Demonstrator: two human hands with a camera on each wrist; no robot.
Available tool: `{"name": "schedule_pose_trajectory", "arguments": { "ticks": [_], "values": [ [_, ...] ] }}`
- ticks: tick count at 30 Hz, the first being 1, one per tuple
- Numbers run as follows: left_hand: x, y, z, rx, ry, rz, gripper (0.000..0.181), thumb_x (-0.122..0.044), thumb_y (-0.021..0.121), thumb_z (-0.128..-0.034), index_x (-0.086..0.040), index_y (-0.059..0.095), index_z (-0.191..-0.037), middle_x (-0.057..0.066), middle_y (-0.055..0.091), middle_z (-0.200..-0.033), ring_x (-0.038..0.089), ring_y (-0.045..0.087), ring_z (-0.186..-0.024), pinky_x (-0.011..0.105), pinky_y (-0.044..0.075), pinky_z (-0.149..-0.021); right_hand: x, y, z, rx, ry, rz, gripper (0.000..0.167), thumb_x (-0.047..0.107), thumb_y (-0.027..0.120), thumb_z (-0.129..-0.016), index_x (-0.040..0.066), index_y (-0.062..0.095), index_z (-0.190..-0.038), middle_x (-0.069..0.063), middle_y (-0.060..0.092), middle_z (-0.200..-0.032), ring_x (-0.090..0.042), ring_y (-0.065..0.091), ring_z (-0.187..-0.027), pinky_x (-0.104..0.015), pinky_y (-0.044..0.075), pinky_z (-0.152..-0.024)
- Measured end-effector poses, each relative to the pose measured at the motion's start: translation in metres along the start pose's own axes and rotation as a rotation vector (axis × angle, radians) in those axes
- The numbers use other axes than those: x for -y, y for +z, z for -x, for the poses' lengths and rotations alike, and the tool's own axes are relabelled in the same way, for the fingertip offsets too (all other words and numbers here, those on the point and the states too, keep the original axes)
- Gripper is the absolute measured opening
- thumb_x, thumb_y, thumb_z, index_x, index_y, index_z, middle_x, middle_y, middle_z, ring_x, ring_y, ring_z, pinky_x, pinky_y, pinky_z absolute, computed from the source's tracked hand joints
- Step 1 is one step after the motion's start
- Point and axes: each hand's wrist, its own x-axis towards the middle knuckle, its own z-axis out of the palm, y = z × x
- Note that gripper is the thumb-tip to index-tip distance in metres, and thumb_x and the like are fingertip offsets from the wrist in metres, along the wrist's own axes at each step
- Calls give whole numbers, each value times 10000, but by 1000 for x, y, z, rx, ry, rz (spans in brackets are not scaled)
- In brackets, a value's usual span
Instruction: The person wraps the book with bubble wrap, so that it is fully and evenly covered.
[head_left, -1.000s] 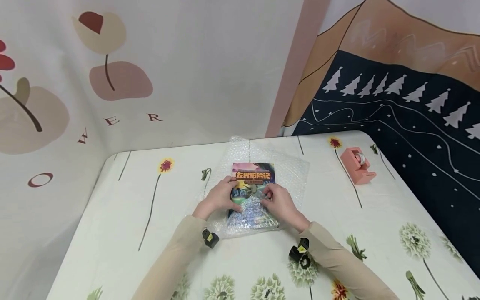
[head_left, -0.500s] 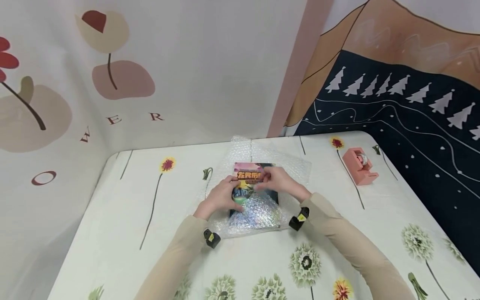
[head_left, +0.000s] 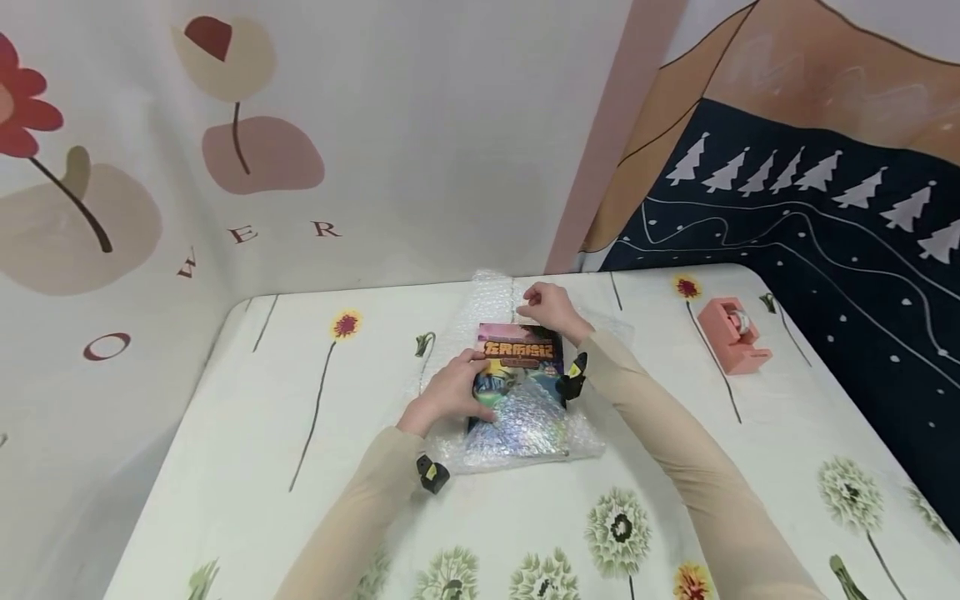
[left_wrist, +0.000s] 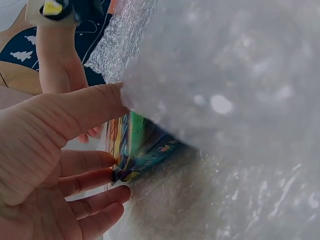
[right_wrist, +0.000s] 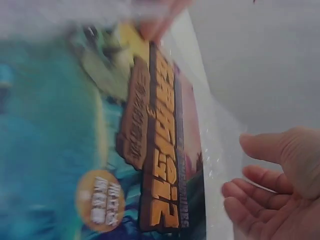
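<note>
A colourful book [head_left: 525, 350] lies on a sheet of bubble wrap [head_left: 487, 300], with a flap of the wrap [head_left: 517, 425] folded over its lower part. My left hand [head_left: 450, 392] rests at the book's left edge. In the left wrist view, its thumb presses the wrap flap [left_wrist: 225, 60] while the other fingers [left_wrist: 95, 200] lie beside the book's spine [left_wrist: 150, 160]. My right hand [head_left: 552, 308] hovers over the wrap just past the book's top edge. In the right wrist view its fingers [right_wrist: 250, 200] are loosely bent, with nothing between them and the thumb.
A pink tape dispenser [head_left: 731, 337] with a roll of tape stands at the right of the table. A flower-print cloth [head_left: 360, 517] covers the tabletop. Printed wall hangings [head_left: 420, 150] rise behind the far edge.
My right hand has moved away from me, from the wrap flap across the book to beyond its top edge. The left hand has kept its place on the book's left edge.
</note>
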Motion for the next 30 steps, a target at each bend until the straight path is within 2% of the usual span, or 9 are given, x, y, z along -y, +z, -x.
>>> {"name": "schedule_pose_trajectory", "arguments": {
  "ticks": [4,8,13,18,22,25,29,30],
  "values": [
    [-1,0,0,8,-4,9,901,-328,873,-620,44,470,-1336,139,419,-1384,287,431,-1246,397,384,-1016,-3,1,-13,-18,68,-48,410,153,622,-901,-71,525,-1230,-224,543,-1193,-317,512,-1083,-416,452,-911],
    [-2,-1,2,2,-4,13,902,-326,873,-619,50,471,-1334,143,423,-1377,290,435,-1239,402,387,-1012,-3,-1,-22,-14,112,-69,482,178,610,-911,-52,473,-1311,-217,491,-1312,-331,465,-1191,-430,426,-965],
    [-1,-1,3,-11,9,8,907,-325,873,-618,51,466,-1337,139,423,-1377,293,434,-1238,404,391,-1006,-2,-3,-29,23,148,-62,519,213,596,-920,-28,443,-1353,-198,462,-1364,-338,438,-1239,-446,406,-989],
    [0,0,3,-10,13,16,908,-321,871,-622,49,460,-1342,136,413,-1390,291,423,-1253,404,386,-1011,-2,-3,-33,40,186,-29,525,245,596,-922,8,442,-1364,-191,474,-1351,-331,466,-1208,-449,422,-972],
    [0,0,3,-7,16,44,916,-323,874,-617,59,459,-1338,144,412,-1389,302,420,-1253,416,382,-1014,-2,-2,-34,36,167,-7,505,231,591,-925,5,450,-1354,-201,493,-1318,-329,483,-1179,-439,438,-949],
    [3,1,2,-22,40,35,923,-366,868,-616,63,468,-1328,143,422,-1372,300,433,-1235,411,398,-998,-1,-3,-32,21,132,14,476,213,581,-930,0,466,-1340,-200,515,-1282,-323,498,-1150,-433,449,-930],
    [3,2,2,-24,37,23,916,-359,868,-619,53,469,-1333,134,423,-1376,291,430,-1240,401,400,-996,3,-3,-28,-9,88,46,430,189,572,-936,8,494,-1318,-182,551,-1219,-301,522,-1099,-421,462,-902],
    [1,1,3,-12,17,30,908,-320,873,-619,54,463,-1338,138,417,-1386,294,420,-1253,406,388,-1009,4,-3,-27,-16,76,60,416,185,572,-937,10,505,-1309,-177,562,-1200,-297,529,-1083,-421,464,-894]
  ]
}}
